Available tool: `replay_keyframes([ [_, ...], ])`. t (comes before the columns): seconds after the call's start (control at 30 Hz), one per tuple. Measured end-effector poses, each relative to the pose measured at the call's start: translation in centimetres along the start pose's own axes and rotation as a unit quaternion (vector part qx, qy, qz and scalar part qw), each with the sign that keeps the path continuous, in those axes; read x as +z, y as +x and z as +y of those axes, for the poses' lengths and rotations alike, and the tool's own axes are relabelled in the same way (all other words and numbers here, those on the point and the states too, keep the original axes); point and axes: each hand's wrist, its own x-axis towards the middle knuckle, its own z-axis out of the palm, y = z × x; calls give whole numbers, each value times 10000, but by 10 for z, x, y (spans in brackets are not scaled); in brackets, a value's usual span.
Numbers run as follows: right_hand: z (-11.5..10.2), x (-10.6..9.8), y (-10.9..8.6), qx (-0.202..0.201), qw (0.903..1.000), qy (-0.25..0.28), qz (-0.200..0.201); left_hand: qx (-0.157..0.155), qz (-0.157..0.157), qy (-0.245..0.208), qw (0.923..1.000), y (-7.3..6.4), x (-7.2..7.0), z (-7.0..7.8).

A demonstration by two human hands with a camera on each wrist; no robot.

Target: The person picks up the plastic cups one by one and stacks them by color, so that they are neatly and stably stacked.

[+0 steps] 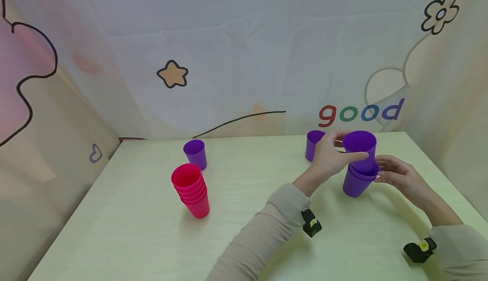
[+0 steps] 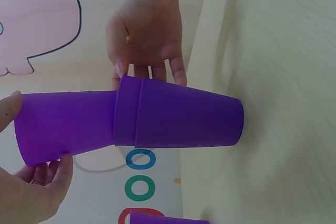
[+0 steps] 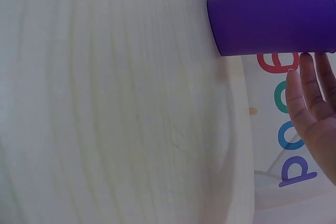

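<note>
Left hand (image 1: pixel 331 157): pinches slightly tilted purple cup (image 1: pixel 360 142)
Purple stack (image 1: pixel 354 185): upright, cup's 6 o'clock
Right hand (image 1: pixel 404 180): spread, stack's 3 o'clock, nearer

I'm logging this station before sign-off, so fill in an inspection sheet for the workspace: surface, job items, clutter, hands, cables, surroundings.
Surface: pale table with faint grain.
Job's things: upper purple cup, its base inside the rim of a nested purple stack.
Clutter: nothing seen beyond more cups: a red stack, a purple cup behind it, and another purple cup beyond the left hand.
Hands: left hand grips the upper purple cup; right hand is at the nested purple stack's side, fingers extended.
Cables: nothing seen.
Surroundings: printed backdrop with a star and the word "good".
</note>
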Motion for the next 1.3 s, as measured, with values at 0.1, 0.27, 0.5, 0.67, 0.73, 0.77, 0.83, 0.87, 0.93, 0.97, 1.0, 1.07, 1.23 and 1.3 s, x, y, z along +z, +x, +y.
replay_keyframes([
  [0.1, 0, 0, -1, -15, 10000, 51, -12, 20, -28, 182, 9998, 2, 4, -2],
  [0.27, 0, 0, -1, -27, 9998, 175, -26, 81, -58, 456, 9989, 4, 8, -3],
  [0.5, 1, 1, 0, -80, 9999, 111, -83, 23, -228, 554, 9982, 4, 10, -9],
  [0.67, 0, 0, 1, -97, 9999, 123, -74, -21, -337, 655, 9973, 5, 11, -12],
  [0.73, 0, 0, 0, -85, 9998, 150, -76, -45, -396, 777, 9962, 6, 13, -13],
  [0.77, 0, 0, 0, -86, 9998, 179, -85, -35, -429, 880, 9952, 7, 14, -13],
  [0.83, 0, 0, 0, -105, 9996, 230, -113, -27, -508, 1127, 9923, 7, 16, -14],
  [0.87, 0, 1, 0, -120, 9995, 254, -131, -15, -552, 1260, 9905, 8, 18, -15],
  [0.93, 0, 1, 1, -161, 9993, 286, -166, 2, -640, 1488, 9868, 9, 20, -17],
  [0.97, 0, 2, 1, -182, 9993, 287, -181, 2, -676, 1583, 9851, 9, 21, -18],
  [1.0, 0, 2, 1, -189, 9994, 249, -179, -20, -709, 1635, 9840, 9, 23, -19],
  [1.07, -1, 2, 2, -193, 9995, 185, -174, -63, -742, 1694, 9827, 9, 25, -21],
  [1.23, -2, 3, 1, -125, 9999, 25, -84, -139, -758, 1585, 9843, 8, 28, -28],
  [1.3, -2, 4, 1, -100, 9999, -19, -44, -122, -765, 1490, 9858, 7, 27, -30],
])
